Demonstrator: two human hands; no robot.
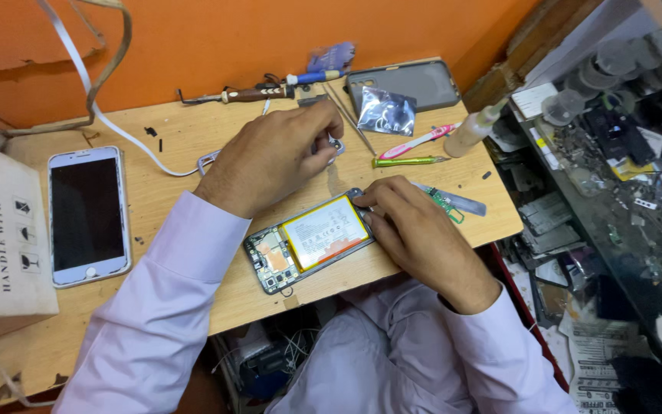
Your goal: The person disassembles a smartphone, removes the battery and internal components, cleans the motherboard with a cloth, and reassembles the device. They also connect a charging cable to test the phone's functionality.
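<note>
An opened phone [309, 239] lies on the wooden bench [193, 130], back cover off, with its yellow-edged battery and circuit boards showing. My right hand [415, 230] rests at the phone's right end, fingertips touching its upper right corner. My left hand [273, 153] reaches further back across the bench, its fingers curled around a small metal part [332, 145]; the part is mostly hidden.
A white phone [88, 215] lies face up at left beside a cardboard box [1, 230]. Behind: a soldering iron [239, 95], grey phone case [415, 83], silver bag [386, 112], pink and green screwdrivers [415, 152], tweezers, a glue bottle [475, 129]. A cluttered glass counter [614, 153] stands right.
</note>
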